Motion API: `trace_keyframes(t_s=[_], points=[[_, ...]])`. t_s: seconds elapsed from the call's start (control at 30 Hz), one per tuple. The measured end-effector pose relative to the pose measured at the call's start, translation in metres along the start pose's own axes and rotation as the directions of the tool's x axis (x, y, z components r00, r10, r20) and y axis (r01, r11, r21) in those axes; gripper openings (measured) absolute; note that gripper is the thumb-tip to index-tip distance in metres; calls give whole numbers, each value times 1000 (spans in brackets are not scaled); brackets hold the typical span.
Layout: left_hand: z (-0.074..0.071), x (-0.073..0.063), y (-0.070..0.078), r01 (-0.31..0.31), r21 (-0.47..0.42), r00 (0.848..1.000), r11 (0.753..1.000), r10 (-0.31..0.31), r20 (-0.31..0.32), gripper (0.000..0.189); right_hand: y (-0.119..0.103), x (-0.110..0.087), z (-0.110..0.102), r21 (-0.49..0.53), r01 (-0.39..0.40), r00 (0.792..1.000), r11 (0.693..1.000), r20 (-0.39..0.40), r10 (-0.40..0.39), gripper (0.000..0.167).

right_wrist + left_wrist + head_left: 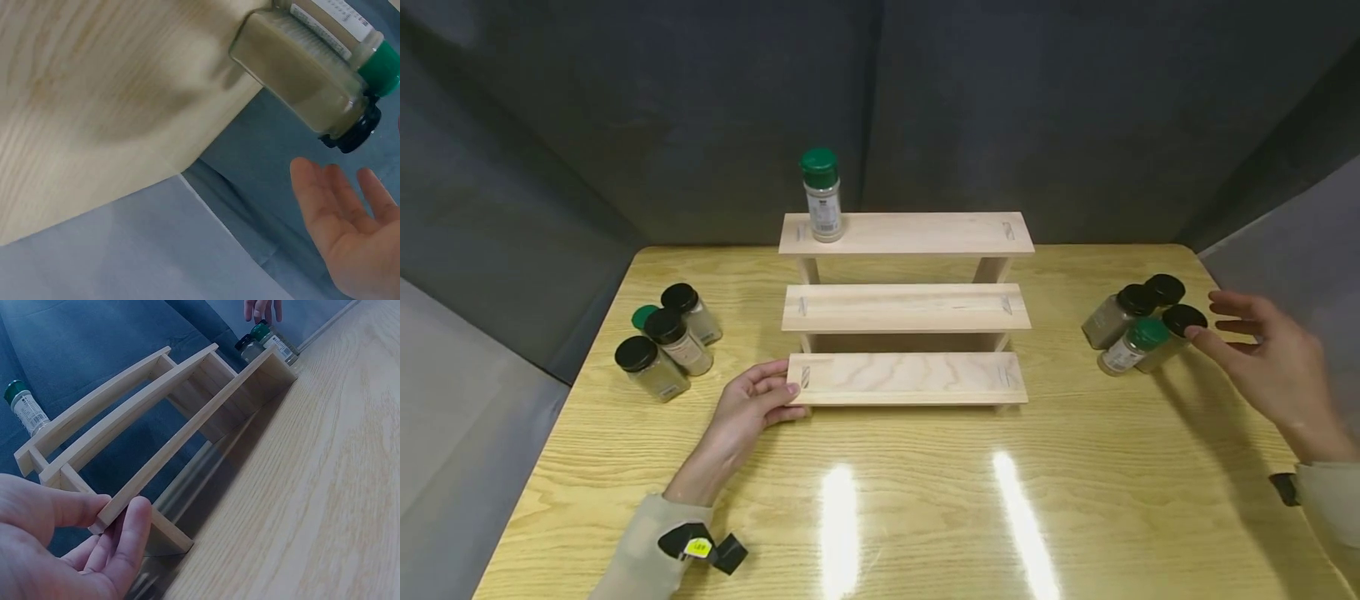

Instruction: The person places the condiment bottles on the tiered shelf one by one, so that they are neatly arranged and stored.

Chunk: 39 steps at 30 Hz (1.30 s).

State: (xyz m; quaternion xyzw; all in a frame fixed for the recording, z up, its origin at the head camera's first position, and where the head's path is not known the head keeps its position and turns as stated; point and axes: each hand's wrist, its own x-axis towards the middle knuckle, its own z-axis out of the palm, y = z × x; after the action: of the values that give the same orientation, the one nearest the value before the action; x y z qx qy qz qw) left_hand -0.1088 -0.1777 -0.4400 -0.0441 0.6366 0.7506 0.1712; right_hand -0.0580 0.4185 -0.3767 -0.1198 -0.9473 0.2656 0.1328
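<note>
The left hand point(752, 404) grips the left end of the rack's point(906, 379) lowest shelf, thumb above and fingers beneath. The rack stands between the hands, closer to the left one, its three shelves stepping up away from them. Beyond the left hand and a little to its right, a green-lidded jar point(824, 212) stands on the top shelf. The right hand point(1273, 358) is empty, its fingers apart and loosely extended just beside a black-lidded jar point(1178, 325); whether the thumb touches that lid I cannot tell. On the far side of it from this hand are a smaller green one point(1123, 354) and two other jars point(1108, 321) with black lids. Left of the left hand and slightly beyond it, four jars point(688, 352) cluster on the table point(925, 500), three lids black, one green.
</note>
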Motion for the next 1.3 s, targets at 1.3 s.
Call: trace_keyframes(t_s=[1.3], points=[[1,-1,0,3,22,1000,1000,-3,-6,54,27,1,26,174,13,1000,985,7,-14,64]])
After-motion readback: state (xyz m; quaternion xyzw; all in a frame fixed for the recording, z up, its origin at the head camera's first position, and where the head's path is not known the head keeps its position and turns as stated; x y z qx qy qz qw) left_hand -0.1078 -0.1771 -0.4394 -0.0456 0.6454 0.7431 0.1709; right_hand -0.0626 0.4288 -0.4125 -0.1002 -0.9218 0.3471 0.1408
